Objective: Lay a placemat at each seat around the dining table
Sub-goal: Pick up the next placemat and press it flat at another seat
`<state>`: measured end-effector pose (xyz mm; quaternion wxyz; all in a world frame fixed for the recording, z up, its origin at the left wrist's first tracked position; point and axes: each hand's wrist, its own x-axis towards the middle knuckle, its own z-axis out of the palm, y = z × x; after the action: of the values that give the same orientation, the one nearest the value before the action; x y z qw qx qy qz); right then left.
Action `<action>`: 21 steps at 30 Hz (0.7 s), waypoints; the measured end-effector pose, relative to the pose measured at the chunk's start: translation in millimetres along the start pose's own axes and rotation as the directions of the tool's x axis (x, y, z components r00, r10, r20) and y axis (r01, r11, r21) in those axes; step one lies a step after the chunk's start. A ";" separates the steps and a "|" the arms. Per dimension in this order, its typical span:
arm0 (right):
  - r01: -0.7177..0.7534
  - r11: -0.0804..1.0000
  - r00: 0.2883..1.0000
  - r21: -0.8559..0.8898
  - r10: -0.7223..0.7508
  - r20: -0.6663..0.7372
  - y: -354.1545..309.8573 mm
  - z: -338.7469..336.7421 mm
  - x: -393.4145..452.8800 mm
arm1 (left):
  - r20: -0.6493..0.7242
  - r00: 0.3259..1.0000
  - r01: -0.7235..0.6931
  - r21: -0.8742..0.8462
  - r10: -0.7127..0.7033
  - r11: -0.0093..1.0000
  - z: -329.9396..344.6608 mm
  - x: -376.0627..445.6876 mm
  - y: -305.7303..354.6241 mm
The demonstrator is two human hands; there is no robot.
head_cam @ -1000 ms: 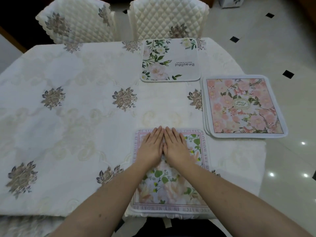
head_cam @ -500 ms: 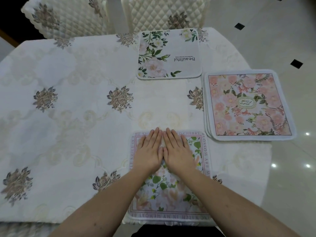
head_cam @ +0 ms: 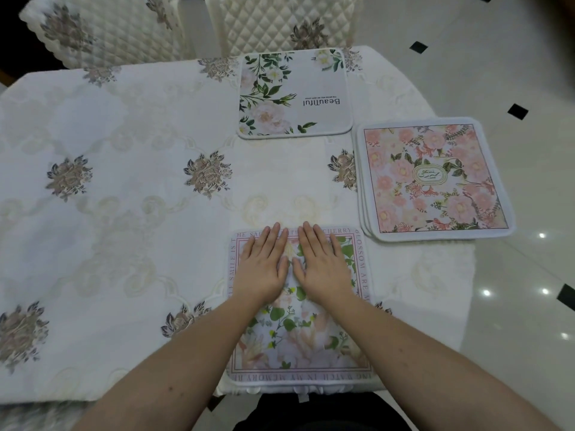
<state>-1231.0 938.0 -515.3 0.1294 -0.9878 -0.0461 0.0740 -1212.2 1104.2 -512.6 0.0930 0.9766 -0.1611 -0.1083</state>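
The near placemat [head_cam: 298,331] lies flat at the bottom centre of the frame, its lower border along the table's near edge. The left hand [head_cam: 263,270] and right hand [head_cam: 323,270] rest on its upper half, fingers straight and flat, pressing rather than gripping anything. It is close to square, so no long axis stands out; its sides run square to the table edge and the bordering text wraps all four sides. The likely trouble: pushing outward could slide the mat on the tablecloth [head_cam: 124,213], skew it, or ruck the cloth. Above it sits the "Beautiful" placemat [head_cam: 295,94] before a quilted chair [head_cam: 280,20]. At right, a stack of pink placemats [head_cam: 435,178] overhangs the table edge and could slip.
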 end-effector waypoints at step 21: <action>-0.135 0.991 0.990 0.016 0.135 -0.029 63.6 -11.3 -57.8 | -0.006 0.998 0.061 -0.014 -0.061 0.998 0.0 -42.1 -37.2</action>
<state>-1281.6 867.7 -513.4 0.1317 -0.9887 0.0234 0.0683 -1240.2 1153.0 -513.1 0.0971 0.9807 -0.1302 -0.1089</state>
